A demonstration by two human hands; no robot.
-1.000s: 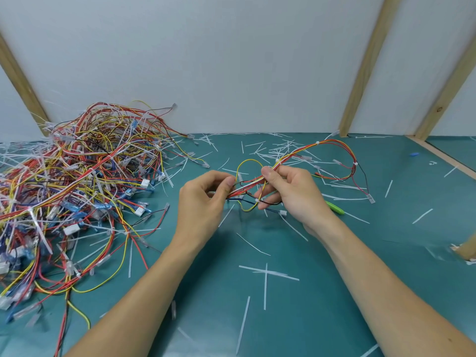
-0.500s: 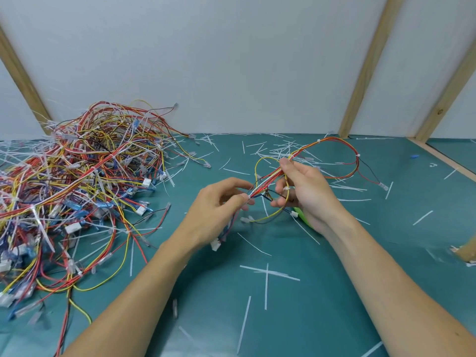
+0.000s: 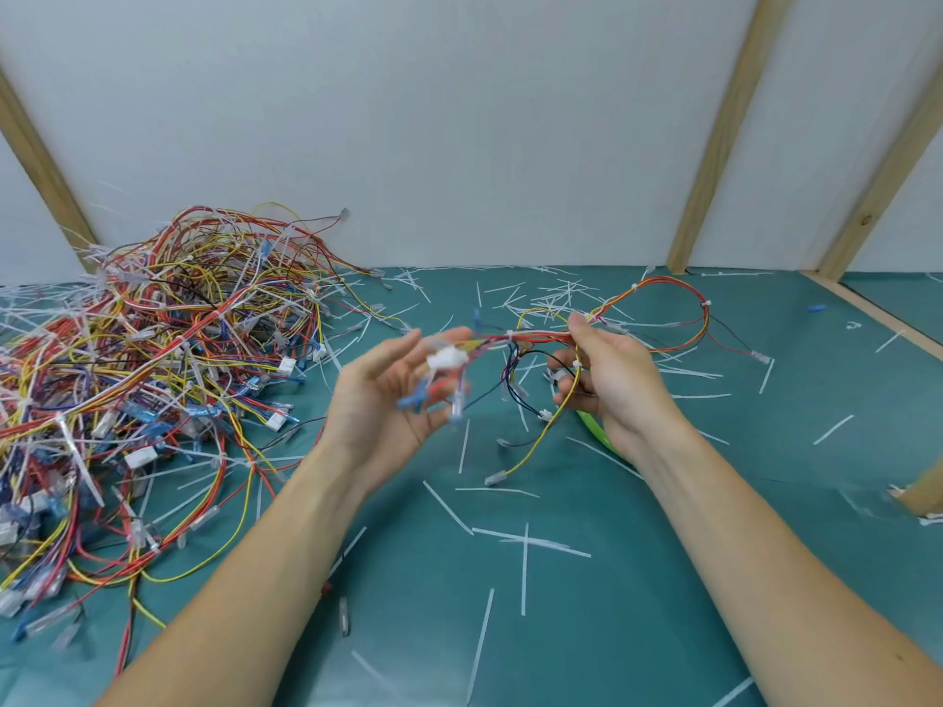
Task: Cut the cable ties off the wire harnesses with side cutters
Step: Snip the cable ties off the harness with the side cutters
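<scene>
One red, orange and yellow wire harness [image 3: 658,293] spans two hands. Left hand [image 3: 393,400] lies spread under its connectors; right hand [image 3: 612,385] pinches it

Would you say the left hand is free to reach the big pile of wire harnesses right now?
Probably not yet: the left hand is cradling the connector end of the harness, although the pile lies just beside it with nothing between.
</scene>
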